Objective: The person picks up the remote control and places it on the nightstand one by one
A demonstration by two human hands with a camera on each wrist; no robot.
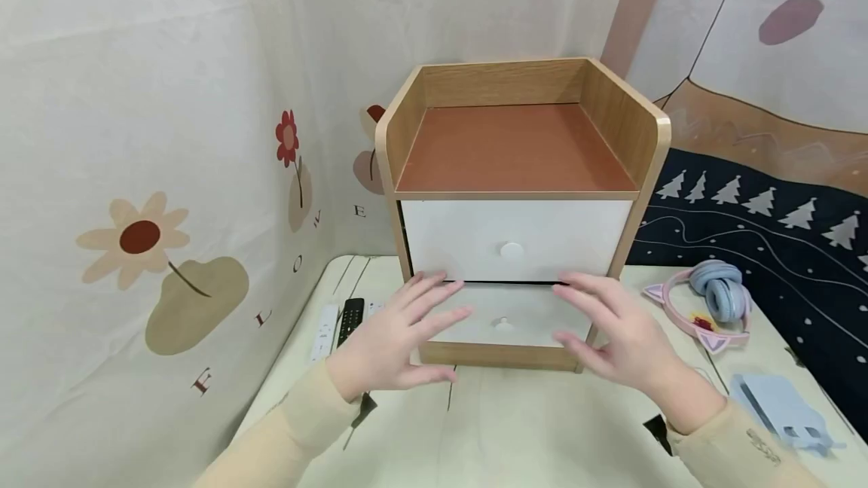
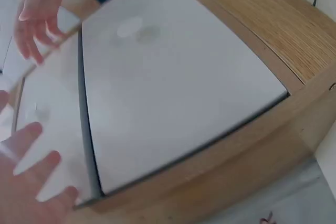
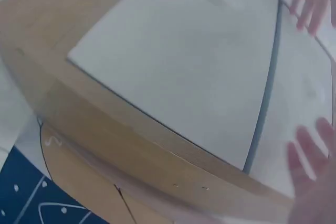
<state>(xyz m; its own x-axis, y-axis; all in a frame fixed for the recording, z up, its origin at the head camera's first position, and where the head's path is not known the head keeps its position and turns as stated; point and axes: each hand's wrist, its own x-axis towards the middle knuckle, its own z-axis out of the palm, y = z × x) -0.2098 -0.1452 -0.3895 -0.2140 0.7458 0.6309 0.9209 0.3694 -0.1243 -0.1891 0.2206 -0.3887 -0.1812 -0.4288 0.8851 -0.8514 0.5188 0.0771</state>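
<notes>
A small wooden cabinet with a brown top [image 1: 518, 149] stands against the back wall, its two white drawers closed. The upper drawer [image 1: 461, 236] has a round white knob [image 1: 511, 250]; the lower drawer [image 1: 502, 296] has a similar knob [image 1: 503, 324]. My left hand [image 1: 400, 333] is spread in front of the lower drawer's left side, fingers apart and holding nothing. Opposite it, my right hand [image 1: 613, 330] is spread at the lower drawer's right side, also without anything in it. In the left wrist view, the left fingers [image 2: 37, 174] appear close before the lower drawer front.
Left of the cabinet lie a white remote [image 1: 325, 331] and a black remote [image 1: 350, 318]. At right are pink cat-ear headphones [image 1: 678, 307] with blue ear cushions and a light blue flat item [image 1: 780, 409]. Patterned cloth [image 1: 169, 59] hangs behind the table [image 1: 502, 428].
</notes>
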